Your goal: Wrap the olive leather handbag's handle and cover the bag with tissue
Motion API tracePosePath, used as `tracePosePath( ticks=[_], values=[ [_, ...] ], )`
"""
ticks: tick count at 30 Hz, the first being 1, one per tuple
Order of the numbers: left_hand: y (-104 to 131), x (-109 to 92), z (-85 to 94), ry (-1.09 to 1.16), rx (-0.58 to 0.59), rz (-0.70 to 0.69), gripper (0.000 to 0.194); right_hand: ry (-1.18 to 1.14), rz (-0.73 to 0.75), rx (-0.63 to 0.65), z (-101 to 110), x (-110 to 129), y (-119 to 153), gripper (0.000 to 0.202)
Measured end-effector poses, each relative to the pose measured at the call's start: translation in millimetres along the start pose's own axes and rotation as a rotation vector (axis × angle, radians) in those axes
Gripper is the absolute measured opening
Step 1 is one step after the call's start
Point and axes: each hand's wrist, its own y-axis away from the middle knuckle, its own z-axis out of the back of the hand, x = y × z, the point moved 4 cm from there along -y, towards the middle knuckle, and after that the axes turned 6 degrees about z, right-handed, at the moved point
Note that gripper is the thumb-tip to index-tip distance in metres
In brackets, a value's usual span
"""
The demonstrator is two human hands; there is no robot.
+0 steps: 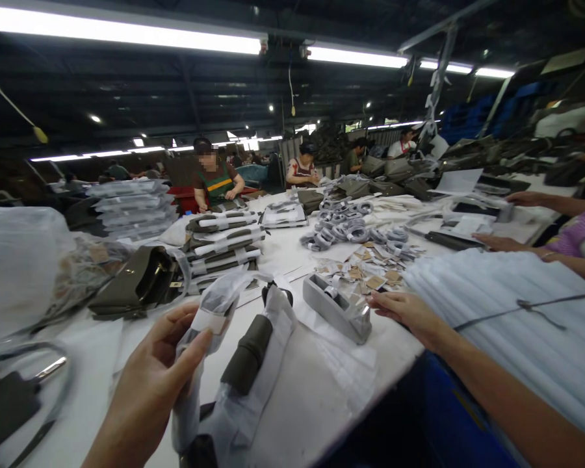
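Observation:
My left hand (163, 370) is closed around a bag strap (214, 318) wrapped in thin white film, thumb pressed on a pale band. The wrapped strap loops down to a dark olive rolled piece (247, 354), also partly in film, on the table. At the cutting end of a grey tape dispenser (334, 309), my right hand (404, 315) has its fingertips pinched together; whether tape is between them is too small to make out. Left of the strap lies an olive handbag (136, 283) with its flap up.
Stacked wrapped bags (227, 247), coiled wrapped straps (341, 224) and scattered brown tags (375, 273) cover the white table (292, 396). A tied stack of white foam sheets (517, 292) stands right, near a co-worker's hands (504, 240). Another person (219, 175) works opposite.

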Motion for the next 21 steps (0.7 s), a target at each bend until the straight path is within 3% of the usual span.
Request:
tracePosePath(
  ticks=[5,9,13,17,21],
  values=[
    [1,1,0.5,0.000,-0.004,0.023,0.066,-0.099,-0.119,-0.070,-2,-40,17,0.046],
    [-5,8,4.8,0.021,-0.013,0.015,0.068,-0.109,-0.109,-0.163,-10,-60,13,0.038],
    [-8,11,7.6,0.037,0.005,-0.005,0.069,-0.103,-0.090,-0.202,-11,-66,10,0.039],
    [-8,12,7.1,0.060,0.041,-0.006,0.064,-0.064,-0.051,-0.254,-11,-69,24,0.047],
    [-10,12,5.7,0.077,0.085,-0.026,0.063,-0.035,0.081,-0.232,-25,-45,45,0.048]
  ],
)
